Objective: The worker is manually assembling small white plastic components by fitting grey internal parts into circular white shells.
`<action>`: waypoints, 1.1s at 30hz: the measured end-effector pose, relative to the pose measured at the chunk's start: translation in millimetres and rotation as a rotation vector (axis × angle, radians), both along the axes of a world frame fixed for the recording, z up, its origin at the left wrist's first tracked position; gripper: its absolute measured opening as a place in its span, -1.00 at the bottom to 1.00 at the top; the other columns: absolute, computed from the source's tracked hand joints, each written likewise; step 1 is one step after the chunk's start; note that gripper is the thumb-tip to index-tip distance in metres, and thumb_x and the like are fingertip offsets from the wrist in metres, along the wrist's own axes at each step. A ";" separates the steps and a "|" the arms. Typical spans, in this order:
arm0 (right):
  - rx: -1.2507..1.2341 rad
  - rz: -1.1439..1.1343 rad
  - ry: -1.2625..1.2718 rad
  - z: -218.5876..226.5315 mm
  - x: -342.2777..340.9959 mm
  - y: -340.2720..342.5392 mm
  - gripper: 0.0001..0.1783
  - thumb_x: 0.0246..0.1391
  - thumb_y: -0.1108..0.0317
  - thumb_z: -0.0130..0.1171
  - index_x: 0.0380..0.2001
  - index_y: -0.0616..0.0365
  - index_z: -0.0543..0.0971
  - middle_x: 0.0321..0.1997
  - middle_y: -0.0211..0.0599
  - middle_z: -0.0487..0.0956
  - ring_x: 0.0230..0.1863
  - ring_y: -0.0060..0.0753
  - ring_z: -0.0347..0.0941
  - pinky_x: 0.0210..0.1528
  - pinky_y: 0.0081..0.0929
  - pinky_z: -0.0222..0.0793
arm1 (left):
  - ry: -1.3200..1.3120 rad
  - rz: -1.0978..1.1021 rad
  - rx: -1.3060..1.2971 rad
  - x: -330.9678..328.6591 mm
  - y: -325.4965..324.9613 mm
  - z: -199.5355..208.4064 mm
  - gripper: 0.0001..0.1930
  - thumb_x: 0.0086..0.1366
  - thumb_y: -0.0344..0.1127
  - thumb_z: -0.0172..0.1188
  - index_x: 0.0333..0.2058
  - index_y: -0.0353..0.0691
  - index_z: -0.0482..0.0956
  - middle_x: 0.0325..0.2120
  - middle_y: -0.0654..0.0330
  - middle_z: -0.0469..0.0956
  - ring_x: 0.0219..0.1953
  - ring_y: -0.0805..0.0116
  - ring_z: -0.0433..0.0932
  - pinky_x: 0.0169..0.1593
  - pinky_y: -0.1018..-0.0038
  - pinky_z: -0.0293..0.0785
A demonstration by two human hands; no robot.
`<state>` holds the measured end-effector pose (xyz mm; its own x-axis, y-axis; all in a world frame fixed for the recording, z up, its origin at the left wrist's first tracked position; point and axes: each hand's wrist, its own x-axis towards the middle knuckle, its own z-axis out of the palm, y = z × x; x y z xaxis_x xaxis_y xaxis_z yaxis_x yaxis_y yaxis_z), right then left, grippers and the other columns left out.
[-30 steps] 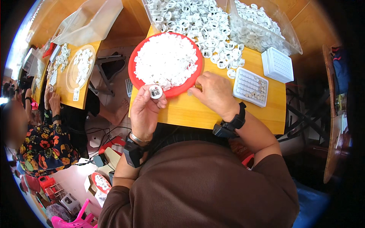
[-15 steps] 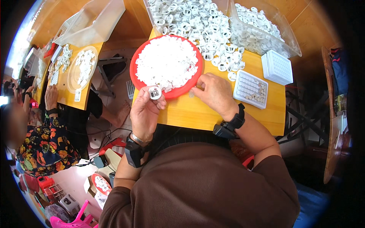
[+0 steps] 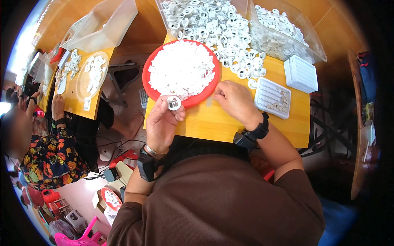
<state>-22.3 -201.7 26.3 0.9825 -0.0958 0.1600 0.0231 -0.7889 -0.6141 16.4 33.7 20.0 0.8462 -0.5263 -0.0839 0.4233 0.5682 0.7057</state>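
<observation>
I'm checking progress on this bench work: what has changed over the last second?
Almost nothing. The left hand still pinches the small round white part, and the right hand still rests by the red round plastic tray of white pieces; neither visibly moved.

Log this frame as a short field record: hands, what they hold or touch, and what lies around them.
left hand: holds a small round white part in its fingertip grip
right hand: rests at the edge of the red tray, which is heaped with small white pieces
table: yellow-orange top
right of hand: white grid tray, partly filled
behind: clear bins of white ring parts
</observation>
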 end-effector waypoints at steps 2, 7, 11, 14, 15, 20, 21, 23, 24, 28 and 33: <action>-0.076 0.063 0.065 5.6 -3.1 -2.0 -0.88 -0.04 0.41 0.21 -0.47 0.22 0.50 -0.41 -0.11 0.54 -0.30 -0.01 0.50 -0.25 -0.17 0.40 | 0.007 -0.002 -0.013 -0.4 -1.7 -0.6 -0.72 0.38 -0.19 -0.03 -0.11 -0.29 0.40 -0.34 0.08 0.50 -0.30 0.30 0.48 -0.20 0.45 0.44; -0.123 0.095 0.082 6.3 -5.7 -5.2 -0.90 -0.02 0.42 0.20 -0.47 0.22 0.51 -0.41 -0.11 0.54 -0.33 0.00 0.49 -0.26 -0.17 0.39 | -0.001 -0.084 -0.060 -1.5 -8.9 3.6 -0.70 0.39 -0.19 -0.04 -0.08 -0.31 0.40 -0.33 0.05 0.50 -0.30 0.28 0.48 -0.20 0.45 0.44; -0.002 0.139 -0.001 4.1 -5.0 -8.3 -0.91 0.01 0.43 0.19 -0.45 0.23 0.53 -0.42 -0.16 0.55 -0.42 -0.12 0.49 -0.35 -0.30 0.38 | -0.018 -0.098 -0.076 0.7 -15.5 4.3 -0.69 0.39 -0.19 -0.05 -0.08 -0.32 0.40 -0.35 0.04 0.50 -0.31 0.28 0.48 -0.21 0.46 0.44; 0.265 0.126 0.019 20.2 -5.7 -4.6 -0.93 0.05 0.47 0.17 -0.41 0.26 0.53 -0.43 -0.23 0.55 -0.46 -0.29 0.48 -0.39 -0.43 0.38 | -0.020 -0.106 -0.064 -0.5 -19.9 5.3 -0.69 0.39 -0.18 -0.04 -0.08 -0.32 0.39 -0.35 0.06 0.50 -0.31 0.29 0.48 -0.21 0.46 0.44; 0.266 0.124 0.021 22.4 -5.9 -1.8 -0.93 0.05 0.47 0.17 -0.41 0.26 0.53 -0.43 -0.23 0.55 -0.46 -0.29 0.48 -0.39 -0.43 0.38 | -0.015 -0.114 -0.048 -1.7 -21.6 4.3 -0.69 0.39 -0.18 -0.04 -0.08 -0.31 0.38 -0.34 0.07 0.50 -0.31 0.31 0.49 -0.21 0.46 0.44; 0.459 0.189 -0.402 23.6 -8.8 15.8 -0.93 0.02 0.52 0.20 -0.40 0.22 0.51 -0.39 -0.19 0.55 -0.39 -0.24 0.54 -0.35 -0.43 0.43 | 0.000 -0.128 -0.013 -9.5 -35.6 7.5 -0.72 0.39 -0.21 -0.02 -0.09 -0.30 0.38 -0.34 0.11 0.52 -0.31 0.37 0.51 -0.20 0.50 0.43; 0.411 0.209 -0.471 24.8 -9.6 18.0 -0.88 -0.03 0.55 0.23 -0.39 0.19 0.50 -0.35 -0.23 0.55 -0.36 -0.23 0.55 -0.32 -0.43 0.46 | -0.006 -0.133 -0.022 -10.5 -38.3 7.6 -0.73 0.39 -0.22 -0.01 -0.09 -0.30 0.38 -0.33 0.12 0.52 -0.30 0.38 0.51 -0.19 0.50 0.44; 0.328 0.222 -0.526 24.1 -10.7 20.5 -0.86 -0.05 0.56 0.23 -0.38 0.18 0.50 -0.33 -0.26 0.56 -0.34 -0.24 0.55 -0.32 -0.42 0.47 | -0.011 -0.139 -0.032 -13.2 -43.4 9.7 -0.74 0.40 -0.23 -0.01 -0.09 -0.30 0.38 -0.31 0.13 0.52 -0.30 0.38 0.52 -0.18 0.49 0.44; 0.249 0.236 -0.581 22.8 -11.1 21.3 -0.83 -0.07 0.56 0.24 -0.37 0.16 0.50 -0.31 -0.28 0.56 -0.33 -0.24 0.54 -0.31 -0.41 0.48 | 0.013 -0.134 -0.029 -15.0 -45.6 12.4 -0.73 0.39 -0.22 0.00 -0.08 -0.29 0.38 -0.30 0.13 0.52 -0.29 0.38 0.51 -0.16 0.48 0.44; 0.208 0.236 -0.603 18.6 -11.8 23.8 -0.80 -0.11 0.57 0.24 -0.36 0.14 0.50 -0.29 -0.32 0.56 -0.30 -0.25 0.55 -0.30 -0.40 0.50 | 0.009 -0.158 -0.049 -14.8 -43.5 5.0 -0.72 0.39 -0.20 0.00 -0.07 -0.29 0.37 -0.26 0.15 0.51 -0.28 0.38 0.50 -0.13 0.46 0.43; 0.226 0.245 -0.581 15.7 -10.7 22.6 -0.81 -0.09 0.56 0.25 -0.35 0.14 0.51 -0.28 -0.30 0.56 -0.30 -0.24 0.54 -0.30 -0.39 0.50 | -0.007 -0.141 -0.058 -17.4 -44.2 6.7 -0.75 0.41 -0.25 -0.03 -0.07 -0.30 0.39 -0.29 0.16 0.52 -0.27 0.40 0.52 -0.15 0.49 0.45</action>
